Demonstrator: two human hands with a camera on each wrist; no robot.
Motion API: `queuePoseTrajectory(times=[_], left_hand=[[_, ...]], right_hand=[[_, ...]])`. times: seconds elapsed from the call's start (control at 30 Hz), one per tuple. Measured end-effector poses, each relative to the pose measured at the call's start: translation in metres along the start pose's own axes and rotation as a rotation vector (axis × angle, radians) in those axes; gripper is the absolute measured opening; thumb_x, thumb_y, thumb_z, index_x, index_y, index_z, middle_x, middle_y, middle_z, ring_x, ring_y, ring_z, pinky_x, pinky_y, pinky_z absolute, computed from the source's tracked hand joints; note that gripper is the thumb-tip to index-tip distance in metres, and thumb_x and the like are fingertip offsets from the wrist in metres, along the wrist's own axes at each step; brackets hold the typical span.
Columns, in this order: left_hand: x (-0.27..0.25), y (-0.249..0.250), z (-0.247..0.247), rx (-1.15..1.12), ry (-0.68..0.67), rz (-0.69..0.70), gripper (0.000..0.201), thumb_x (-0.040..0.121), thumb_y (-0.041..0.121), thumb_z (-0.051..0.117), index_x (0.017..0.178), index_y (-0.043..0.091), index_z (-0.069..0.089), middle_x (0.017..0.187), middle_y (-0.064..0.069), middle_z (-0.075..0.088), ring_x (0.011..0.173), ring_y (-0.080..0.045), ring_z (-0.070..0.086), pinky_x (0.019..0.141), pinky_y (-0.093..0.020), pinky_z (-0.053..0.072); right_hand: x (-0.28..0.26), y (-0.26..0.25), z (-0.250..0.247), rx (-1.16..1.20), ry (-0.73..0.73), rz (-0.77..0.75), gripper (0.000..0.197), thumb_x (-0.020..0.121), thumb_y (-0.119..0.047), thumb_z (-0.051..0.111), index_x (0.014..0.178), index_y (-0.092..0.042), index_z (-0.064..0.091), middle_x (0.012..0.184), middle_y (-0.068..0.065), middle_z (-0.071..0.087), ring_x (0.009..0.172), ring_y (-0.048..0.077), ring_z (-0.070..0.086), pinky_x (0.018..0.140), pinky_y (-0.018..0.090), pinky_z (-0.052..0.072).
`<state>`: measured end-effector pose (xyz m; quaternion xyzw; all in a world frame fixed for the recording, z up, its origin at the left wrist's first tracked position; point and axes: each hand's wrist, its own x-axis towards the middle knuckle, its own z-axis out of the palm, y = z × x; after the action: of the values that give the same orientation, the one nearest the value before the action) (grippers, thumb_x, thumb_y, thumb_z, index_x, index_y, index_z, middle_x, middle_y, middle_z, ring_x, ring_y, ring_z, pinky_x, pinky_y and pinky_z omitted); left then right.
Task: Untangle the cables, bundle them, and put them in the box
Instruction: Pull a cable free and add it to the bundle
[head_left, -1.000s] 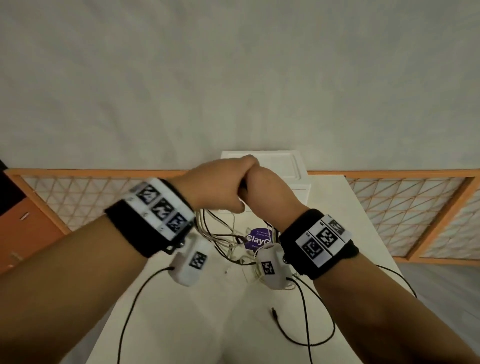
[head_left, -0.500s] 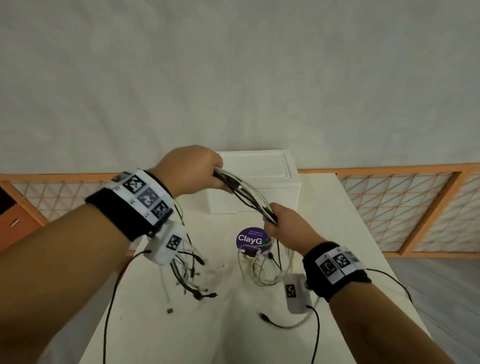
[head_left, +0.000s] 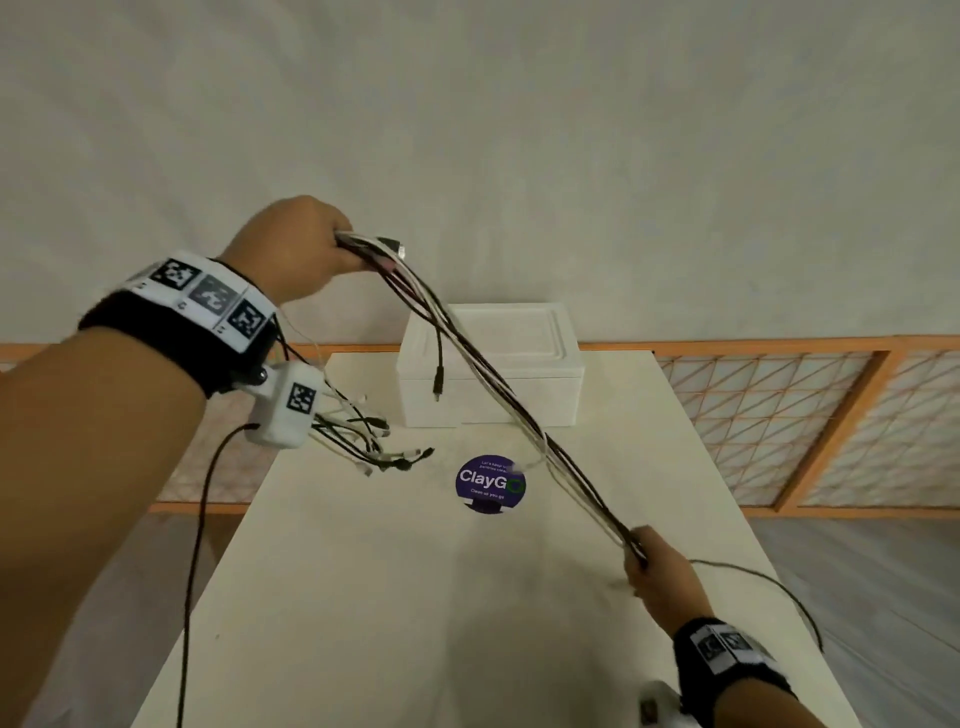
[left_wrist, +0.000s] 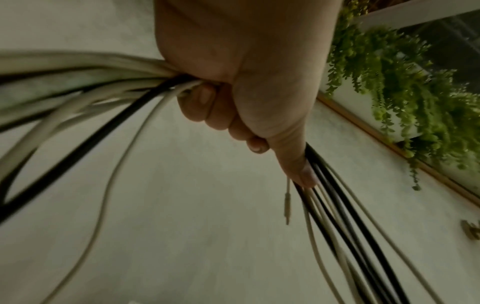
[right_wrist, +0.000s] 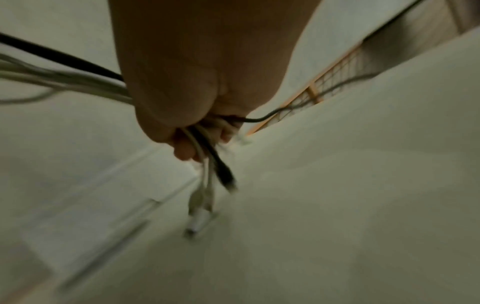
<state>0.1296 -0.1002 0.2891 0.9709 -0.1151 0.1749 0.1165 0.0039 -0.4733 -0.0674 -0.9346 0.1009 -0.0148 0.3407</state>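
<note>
A bunch of black and white cables (head_left: 498, 384) stretches taut from upper left to lower right above the table. My left hand (head_left: 306, 244) is raised high and grips the bunch in a fist (left_wrist: 233, 98); loose plug ends (head_left: 384, 447) hang below that wrist. My right hand (head_left: 657, 569) is low near the table's right side and grips the other end (right_wrist: 197, 127), with several plugs (right_wrist: 207, 197) sticking out past the fingers. The white box (head_left: 491, 364) stands closed at the table's far end, behind the cables.
A round purple ClayGo sticker (head_left: 491, 483) lies on the white table (head_left: 389, 597) under the cables. Orange lattice panels (head_left: 779, 415) run behind the table on both sides. A thin dark wire (head_left: 769, 587) loops off the right edge. Green hanging plants (left_wrist: 415, 92) show in the left wrist view.
My hands were together at the bunch; they have pulled apart, left hand up and left, right hand down and right, drawing the cables out straight off the table.
</note>
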Motion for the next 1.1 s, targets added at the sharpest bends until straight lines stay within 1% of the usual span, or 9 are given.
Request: queuePoseTrajectory(times=[0.2, 0.33, 0.47, 0.57, 0.67, 0.77, 0.83, 0.97, 1.1], left_hand=[[0.005, 0.008, 0.002, -0.045, 0.017, 0.010, 0.053, 0.078, 0.053, 0.070, 0.064, 0.003, 0.057, 0.061, -0.014, 0.053, 0.058, -0.029, 0.048, 0.051, -0.032, 0.030], [0.010, -0.002, -0.016, -0.086, 0.093, -0.045, 0.058, 0.078, 0.056, 0.068, 0.059, 0.004, 0.050, 0.059, -0.014, 0.048, 0.058, -0.029, 0.044, 0.050, -0.032, 0.028], [0.013, -0.016, -0.038, -0.121, 0.173, -0.110, 0.056, 0.080, 0.055, 0.067, 0.056, 0.009, 0.047, 0.056, -0.012, 0.045, 0.057, -0.029, 0.041, 0.050, -0.031, 0.028], [0.008, -0.003, -0.033, -0.062, 0.092, -0.022, 0.051, 0.083, 0.049, 0.067, 0.063, 0.003, 0.056, 0.061, -0.014, 0.051, 0.063, -0.032, 0.049, 0.053, -0.033, 0.032], [0.001, 0.018, -0.017, -0.035, 0.042, 0.041, 0.037, 0.085, 0.040, 0.067, 0.067, 0.009, 0.059, 0.061, -0.007, 0.053, 0.067, -0.030, 0.053, 0.058, -0.032, 0.035], [-0.007, 0.037, -0.007, -0.039, 0.022, 0.094, 0.032, 0.085, 0.038, 0.067, 0.067, 0.012, 0.061, 0.065, -0.007, 0.057, 0.069, -0.029, 0.054, 0.058, -0.033, 0.039], [-0.012, 0.051, -0.006, -0.044, 0.027, 0.139, 0.032, 0.083, 0.037, 0.068, 0.065, 0.012, 0.059, 0.066, -0.009, 0.057, 0.070, -0.031, 0.056, 0.058, -0.033, 0.039], [-0.021, 0.069, -0.015, -0.128, 0.047, 0.186, 0.046, 0.077, 0.049, 0.070, 0.067, 0.006, 0.061, 0.064, -0.012, 0.057, 0.063, -0.026, 0.052, 0.055, -0.034, 0.037], [-0.016, 0.050, -0.038, -0.270, 0.111, 0.056, 0.044, 0.074, 0.052, 0.073, 0.060, 0.015, 0.054, 0.055, -0.001, 0.046, 0.051, -0.016, 0.039, 0.048, -0.028, 0.028]], right_hand=[[-0.003, 0.038, -0.021, -0.136, 0.085, 0.100, 0.012, 0.088, -0.021, 0.062, 0.098, -0.020, 0.057, 0.072, 0.002, 0.064, 0.073, 0.031, 0.064, 0.066, 0.035, 0.050], [-0.009, 0.069, -0.030, -0.342, 0.019, 0.311, 0.012, 0.089, -0.035, 0.055, 0.096, -0.026, 0.057, 0.091, 0.003, 0.067, 0.083, 0.028, 0.061, 0.074, 0.033, 0.049], [-0.003, 0.082, -0.050, -0.412, -0.160, 0.412, 0.047, 0.075, -0.040, 0.065, 0.119, -0.032, 0.051, 0.118, 0.000, 0.060, 0.104, 0.023, 0.056, 0.092, 0.037, 0.048], [0.023, 0.009, -0.069, -0.279, -0.101, 0.163, 0.062, 0.069, -0.015, 0.070, 0.128, -0.025, 0.051, 0.127, 0.005, 0.057, 0.112, 0.025, 0.053, 0.097, 0.036, 0.043], [0.036, -0.104, -0.093, 0.077, 0.133, -0.180, 0.037, 0.079, -0.003, 0.064, 0.110, -0.023, 0.061, 0.117, 0.002, 0.061, 0.102, 0.018, 0.059, 0.090, 0.027, 0.045], [0.022, -0.213, -0.109, 0.353, 0.259, -0.516, 0.015, 0.087, -0.008, 0.063, 0.095, -0.021, 0.066, 0.093, -0.009, 0.064, 0.077, 0.000, 0.058, 0.070, 0.011, 0.045], [0.012, -0.268, -0.106, 0.425, 0.195, -0.648, 0.016, 0.086, -0.025, 0.068, 0.101, -0.021, 0.067, 0.090, -0.016, 0.064, 0.077, -0.004, 0.058, 0.067, 0.010, 0.044], [0.021, -0.312, -0.074, 0.391, 0.157, -0.602, 0.011, 0.081, -0.023, 0.068, 0.088, -0.020, 0.061, 0.080, -0.006, 0.063, 0.078, 0.012, 0.060, 0.067, 0.027, 0.046], [0.042, -0.257, -0.019, 0.264, -0.005, -0.351, 0.006, 0.083, -0.019, 0.062, 0.087, -0.022, 0.062, 0.084, -0.003, 0.068, 0.080, 0.018, 0.064, 0.072, 0.028, 0.050]])
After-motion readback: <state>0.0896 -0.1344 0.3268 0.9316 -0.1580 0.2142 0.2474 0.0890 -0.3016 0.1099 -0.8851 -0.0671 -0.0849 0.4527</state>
